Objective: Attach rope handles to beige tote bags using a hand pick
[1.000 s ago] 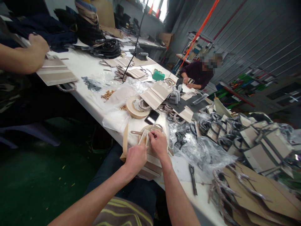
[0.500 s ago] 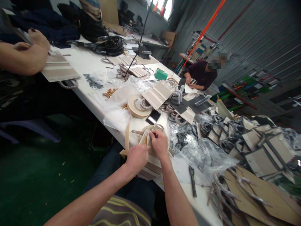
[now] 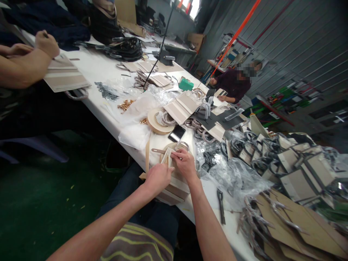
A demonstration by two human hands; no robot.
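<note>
"So, where is the beige piece (image 3: pixel 172 195) which the person handles?"

"It is at the near edge of the white table (image 3: pixel 87 67), directly before the person's lap. Its lower, striped part seems to reach over this edge."

"And how is the left hand (image 3: pixel 158 177)?"

"It is closed quite firmly, the fingers curled, and it grips the left side of the piece's raised upper part."

"Does the right hand (image 3: pixel 185 163) also hold it?"

"Yes, its fingers are narrow together and they pinch at the upper rim of the same piece. Whether some small part sits between the fingertips, I cannot tell."

"Which things are near to them?"

"A brown strap (image 3: pixel 158 150) lies just beside the upper rim, on the left. Farther in from the near edge is a phone (image 3: pixel 176 133), and next to it a roll of tape (image 3: pixel 152 122). Small golden parts (image 3: pixel 125 106) lie heaped more to the left."

"What is on the right side?"

"Clear plastic (image 3: pixel 244 181) is spread there, wrinkled. A dark tool (image 3: pixel 221 206) lies close to the near edge, and brown panels (image 3: pixel 307 217) with wrapped handles are piled towards the right end."

"Are other people present?"

"Two. One, at the left along the near edge, has a hand (image 3: pixel 46 44) above a striped panel (image 3: pixel 67 78). Another person (image 3: pixel 231 85) is at the far edge."
</note>
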